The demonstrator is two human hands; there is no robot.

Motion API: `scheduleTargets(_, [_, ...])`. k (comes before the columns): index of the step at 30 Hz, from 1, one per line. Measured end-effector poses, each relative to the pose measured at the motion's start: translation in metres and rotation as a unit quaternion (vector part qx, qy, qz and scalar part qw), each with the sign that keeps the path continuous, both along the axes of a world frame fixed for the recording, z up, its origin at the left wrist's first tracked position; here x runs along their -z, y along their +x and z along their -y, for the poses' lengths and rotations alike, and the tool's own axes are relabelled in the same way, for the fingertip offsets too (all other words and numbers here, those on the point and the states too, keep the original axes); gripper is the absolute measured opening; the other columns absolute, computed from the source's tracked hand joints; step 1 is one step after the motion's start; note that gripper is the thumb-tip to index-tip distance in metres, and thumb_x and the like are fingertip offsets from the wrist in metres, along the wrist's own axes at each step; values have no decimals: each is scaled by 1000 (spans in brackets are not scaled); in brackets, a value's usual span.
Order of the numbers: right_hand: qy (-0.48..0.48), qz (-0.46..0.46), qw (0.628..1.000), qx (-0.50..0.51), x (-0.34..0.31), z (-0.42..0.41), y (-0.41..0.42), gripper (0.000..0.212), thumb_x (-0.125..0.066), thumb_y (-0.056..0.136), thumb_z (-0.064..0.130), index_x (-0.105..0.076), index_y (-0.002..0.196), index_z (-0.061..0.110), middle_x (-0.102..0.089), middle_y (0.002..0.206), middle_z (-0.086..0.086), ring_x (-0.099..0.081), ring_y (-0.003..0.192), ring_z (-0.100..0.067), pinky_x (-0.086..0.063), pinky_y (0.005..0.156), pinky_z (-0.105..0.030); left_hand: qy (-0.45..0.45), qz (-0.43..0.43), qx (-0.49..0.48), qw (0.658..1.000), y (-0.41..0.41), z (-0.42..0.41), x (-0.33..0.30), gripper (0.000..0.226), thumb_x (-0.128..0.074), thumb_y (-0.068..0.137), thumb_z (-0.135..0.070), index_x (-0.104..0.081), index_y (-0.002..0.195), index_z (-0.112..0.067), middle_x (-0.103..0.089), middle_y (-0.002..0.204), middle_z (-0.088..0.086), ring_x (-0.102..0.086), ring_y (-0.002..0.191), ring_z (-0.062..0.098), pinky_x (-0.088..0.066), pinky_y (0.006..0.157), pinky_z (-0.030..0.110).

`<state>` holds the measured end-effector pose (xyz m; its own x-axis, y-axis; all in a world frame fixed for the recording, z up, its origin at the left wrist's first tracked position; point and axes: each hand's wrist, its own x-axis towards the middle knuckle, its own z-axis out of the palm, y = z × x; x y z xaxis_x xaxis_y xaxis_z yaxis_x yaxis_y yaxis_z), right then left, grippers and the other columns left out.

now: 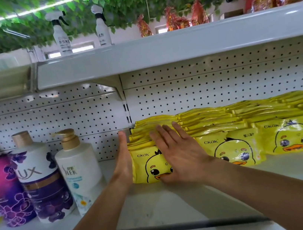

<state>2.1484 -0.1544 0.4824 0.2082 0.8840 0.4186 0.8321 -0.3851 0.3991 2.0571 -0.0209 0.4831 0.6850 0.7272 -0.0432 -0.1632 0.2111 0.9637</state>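
Rows of yellow wet-wipe packs with a duck face stand on a white shop shelf [159, 201]. The leftmost row of packs [146, 166] is between my hands. My left hand [122, 158] is flat and upright, its straight fingers pressing against the left side of that row. My right hand [179, 150] lies spread over the front and top of the same row, fingers straight, thumb under the duck's beak. More rows of duck packs [294, 137] fill the shelf to the right.
Left of the packs stand a white pump bottle [80, 171], a white and purple Lux bottle [39, 179] and a purple bottle [3, 186]. A pegboard back wall [221, 89] closes the shelf. The upper shelf [157, 51] carries two spray bottles [61, 35] and red-gold wrapped goods.
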Motion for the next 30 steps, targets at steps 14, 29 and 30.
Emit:
scheduleTargets(14, [-27, -6, 1000, -4, -2, -5, 14, 114, -59, 69, 76, -26, 148, 1, -36, 147, -27, -37, 135, -43, -24, 113, -51, -17, 5, 71, 997, 23, -22, 4, 75, -24, 87, -75, -70, 99, -17, -75, 86, 14, -74, 72, 27, -51, 71, 42])
scheduleTargets(29, [-62, -135, 989, 7, -26, -8, 16, 134, -67, 62, 76, 9, 152, 12, 6, 160, -16, 7, 148, -31, 0, 120, -44, 79, -63, 19, 995, 65, -63, -28, 78, -4, 97, -62, -35, 147, -10, -44, 145, 18, -41, 135, 36, -36, 105, 45])
scheduleTargets(30, [-60, -137, 989, 4, -25, -8, 17, 133, -67, 62, 76, 8, 152, 11, 5, 160, -16, 6, 148, -32, -1, 120, -44, 107, -66, 8, 992, 68, -64, -29, 71, -1, 99, -54, -22, 152, -12, -35, 152, 18, -31, 141, 34, -25, 113, 44])
